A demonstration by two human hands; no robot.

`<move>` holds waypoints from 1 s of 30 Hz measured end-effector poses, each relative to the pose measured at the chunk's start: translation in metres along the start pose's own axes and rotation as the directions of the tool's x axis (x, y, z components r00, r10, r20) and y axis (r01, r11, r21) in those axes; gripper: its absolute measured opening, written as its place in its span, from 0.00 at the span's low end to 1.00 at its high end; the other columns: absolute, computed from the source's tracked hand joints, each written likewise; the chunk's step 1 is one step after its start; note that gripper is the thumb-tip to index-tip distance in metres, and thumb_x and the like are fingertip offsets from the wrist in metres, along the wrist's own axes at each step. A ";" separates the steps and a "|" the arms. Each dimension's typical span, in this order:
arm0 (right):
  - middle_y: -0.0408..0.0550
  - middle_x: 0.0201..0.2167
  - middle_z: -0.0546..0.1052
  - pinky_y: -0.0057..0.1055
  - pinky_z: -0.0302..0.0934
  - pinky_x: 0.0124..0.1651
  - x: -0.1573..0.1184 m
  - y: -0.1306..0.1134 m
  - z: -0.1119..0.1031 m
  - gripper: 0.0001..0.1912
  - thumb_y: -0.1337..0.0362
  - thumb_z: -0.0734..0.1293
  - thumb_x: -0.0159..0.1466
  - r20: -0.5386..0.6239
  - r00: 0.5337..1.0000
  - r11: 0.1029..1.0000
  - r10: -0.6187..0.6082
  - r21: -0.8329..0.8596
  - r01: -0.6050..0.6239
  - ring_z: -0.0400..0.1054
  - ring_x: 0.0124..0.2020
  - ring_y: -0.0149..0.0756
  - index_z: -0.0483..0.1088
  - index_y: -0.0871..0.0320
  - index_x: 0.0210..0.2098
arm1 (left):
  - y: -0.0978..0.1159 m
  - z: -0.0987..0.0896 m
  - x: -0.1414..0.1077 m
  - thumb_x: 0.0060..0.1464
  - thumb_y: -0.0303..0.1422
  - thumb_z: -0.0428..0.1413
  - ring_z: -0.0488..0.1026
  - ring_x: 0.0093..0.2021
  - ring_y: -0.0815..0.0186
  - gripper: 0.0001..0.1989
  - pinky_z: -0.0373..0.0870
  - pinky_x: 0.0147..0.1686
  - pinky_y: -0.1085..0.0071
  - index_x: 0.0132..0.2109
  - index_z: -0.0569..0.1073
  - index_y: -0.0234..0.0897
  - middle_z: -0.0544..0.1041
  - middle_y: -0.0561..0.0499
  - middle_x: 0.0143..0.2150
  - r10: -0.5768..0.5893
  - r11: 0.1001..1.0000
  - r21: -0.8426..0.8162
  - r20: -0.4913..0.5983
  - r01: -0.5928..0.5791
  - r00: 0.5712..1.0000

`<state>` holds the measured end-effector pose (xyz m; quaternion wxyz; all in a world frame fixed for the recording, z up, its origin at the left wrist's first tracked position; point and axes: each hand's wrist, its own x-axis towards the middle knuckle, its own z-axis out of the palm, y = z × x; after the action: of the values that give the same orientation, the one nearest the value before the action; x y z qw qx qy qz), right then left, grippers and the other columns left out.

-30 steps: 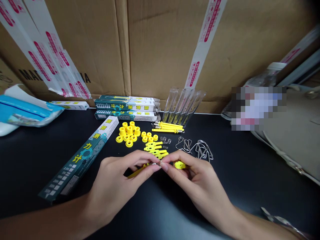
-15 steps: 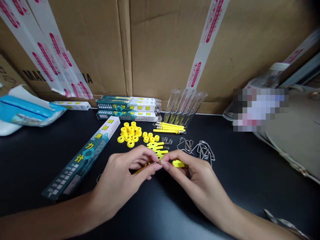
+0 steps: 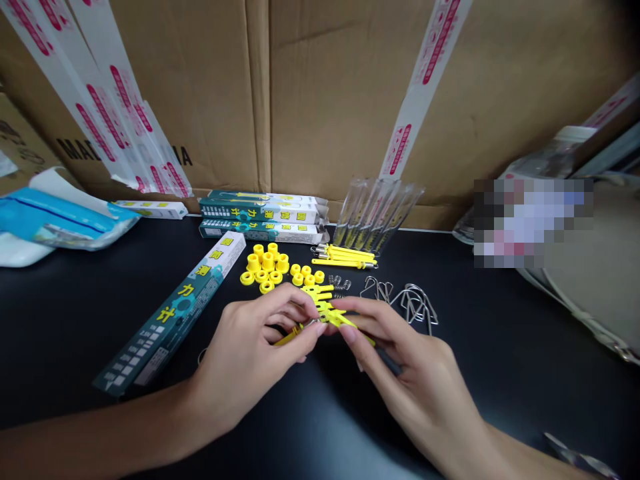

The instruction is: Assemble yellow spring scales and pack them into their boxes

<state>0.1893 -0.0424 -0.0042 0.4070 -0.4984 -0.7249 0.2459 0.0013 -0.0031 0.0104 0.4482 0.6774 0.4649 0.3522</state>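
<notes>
Head view: left hand (image 3: 245, 353) pinches a thin yellow rod (image 3: 287, 338) between fingertips, right hand (image 3: 420, 380) pinches a flat yellow plastic piece (image 3: 340, 318); steady fingertip contact suits such small parts.

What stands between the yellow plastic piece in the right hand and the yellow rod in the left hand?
Nothing visible stands between them. The yellow plastic piece in the right hand and the yellow rod in the left hand lie close together at the fingertips. I cannot tell if they touch.
</notes>
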 end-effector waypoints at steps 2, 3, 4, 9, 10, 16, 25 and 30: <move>0.45 0.40 0.83 0.22 0.71 0.41 0.000 -0.002 0.000 0.09 0.66 0.63 0.71 -0.019 1.000 1.000 -0.018 -0.022 0.018 0.79 0.35 0.31 0.71 0.53 0.49 | 0.000 -0.001 0.000 0.56 0.32 0.61 0.78 0.29 0.70 0.03 0.77 0.30 0.79 0.36 0.74 0.39 0.78 0.57 0.31 0.003 1.000 0.001 0.000 -0.003 1.000; 0.45 0.40 0.83 0.21 0.71 0.40 0.000 -0.003 0.000 0.08 0.66 0.64 0.70 -0.024 0.999 0.999 -0.030 -0.030 0.029 0.79 0.36 0.32 0.71 0.54 0.48 | 0.000 -0.001 0.000 0.56 0.32 0.61 0.78 0.29 0.71 0.03 0.76 0.29 0.80 0.36 0.74 0.39 0.78 0.57 0.30 0.008 1.000 0.003 0.000 -0.008 1.000; 0.45 0.39 0.83 0.21 0.71 0.40 0.000 -0.004 -0.001 0.07 0.66 0.64 0.70 -0.026 0.999 0.998 -0.042 -0.037 0.041 0.80 0.37 0.32 0.72 0.54 0.47 | 0.000 -0.001 0.000 0.56 0.32 0.61 0.78 0.29 0.71 0.03 0.76 0.29 0.80 0.36 0.74 0.39 0.78 0.57 0.30 0.014 1.000 0.006 0.000 -0.014 1.000; 0.41 0.35 0.84 0.20 0.73 0.37 0.001 -0.008 0.001 0.08 0.69 0.65 0.69 -0.057 0.995 0.994 -0.081 -0.073 0.077 0.77 0.25 0.28 0.72 0.54 0.46 | -0.002 0.000 0.000 0.55 0.29 0.60 0.78 0.29 0.71 0.01 0.76 0.29 0.80 0.35 0.74 0.39 0.78 0.57 0.30 0.055 0.998 0.012 -0.014 -0.055 0.998; 0.41 0.35 0.84 0.20 0.73 0.38 0.001 -0.008 0.002 0.08 0.69 0.65 0.69 -0.065 0.993 0.992 -0.095 -0.087 0.089 0.77 0.25 0.28 0.72 0.54 0.46 | -0.002 0.000 0.000 0.55 0.29 0.60 0.78 0.28 0.71 0.01 0.76 0.29 0.80 0.35 0.74 0.39 0.78 0.57 0.30 0.064 0.998 0.014 -0.019 -0.064 0.998; 0.45 0.38 0.83 0.19 0.71 0.42 0.001 -0.006 0.009 0.08 0.72 0.66 0.67 -0.140 0.952 0.936 -0.273 -0.268 0.229 0.80 0.37 0.30 0.72 0.58 0.46 | -0.003 0.001 0.001 0.54 0.28 0.60 0.77 0.25 0.72 0.01 0.75 0.26 0.81 0.35 0.74 0.39 0.77 0.58 0.29 0.076 0.996 0.046 -0.031 -0.075 0.997; 0.47 0.35 0.82 0.24 0.70 0.36 -0.002 -0.003 0.012 0.08 0.73 0.65 0.69 -0.100 0.923 0.862 -0.372 -0.406 0.303 0.79 0.32 0.32 0.72 0.60 0.46 | -0.004 0.002 0.001 0.53 0.28 0.59 0.77 0.23 0.71 0.01 0.74 0.24 0.79 0.34 0.74 0.39 0.77 0.58 0.27 0.037 0.999 0.035 -0.021 -0.036 0.999; 0.48 0.34 0.83 0.22 0.70 0.36 0.001 -0.005 0.011 0.06 0.73 0.66 0.67 -0.122 0.935 0.906 -0.332 -0.317 0.280 0.79 0.32 0.32 0.73 0.61 0.42 | -0.004 0.002 0.003 0.52 0.28 0.59 0.77 0.23 0.70 0.01 0.74 0.24 0.78 0.33 0.74 0.38 0.78 0.56 0.27 0.016 1.000 0.021 -0.044 -0.015 0.999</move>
<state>0.1770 -0.0433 -0.0063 0.4232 -0.4525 -0.7846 0.0240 0.0035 0.0001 0.0065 0.4282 0.6775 0.4731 0.3657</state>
